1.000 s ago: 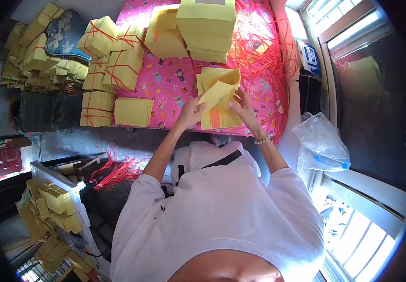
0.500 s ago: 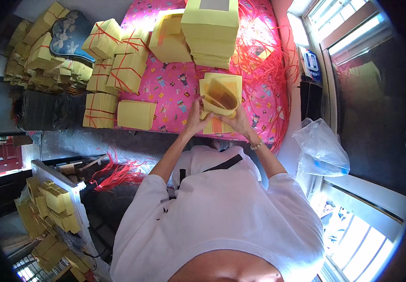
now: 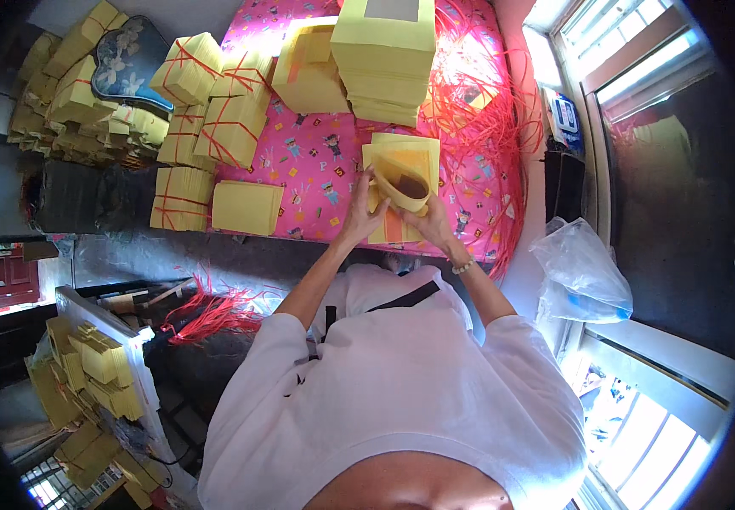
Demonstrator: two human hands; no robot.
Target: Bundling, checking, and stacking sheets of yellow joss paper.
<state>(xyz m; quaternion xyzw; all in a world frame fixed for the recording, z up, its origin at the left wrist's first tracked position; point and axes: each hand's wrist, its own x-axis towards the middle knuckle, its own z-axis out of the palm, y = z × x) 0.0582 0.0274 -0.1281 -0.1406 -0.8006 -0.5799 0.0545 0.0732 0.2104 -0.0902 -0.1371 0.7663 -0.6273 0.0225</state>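
Between my two hands is a piece of yellow paper [image 3: 416, 205], bent round into an open loop with a brownish inside. My left hand [image 3: 362, 214] grips its left side, fingers wrapped round the edge. At the lower right edge, my right hand [image 3: 432, 224] pinches it; a beaded bracelet circles that wrist. Directly below the loop lies a flat pile of yellow sheets [image 3: 422, 146] with an orange patch on top. How many sheets are bent together I cannot tell.
A pink patterned cloth [image 3: 308, 153] covers the table. A tall yellow paper stack [image 3: 384, 59] stands behind my hands. Bundles tied with red strips [image 3: 231, 127] and a low paper stack [image 3: 246, 207] are to the left. Loose red strips [image 3: 486, 102] trail down the right side.
The loop of yellow paper has tilted and its opening looks narrower. My left hand has shifted slightly upward along its side. My right hand stays nearly in place.
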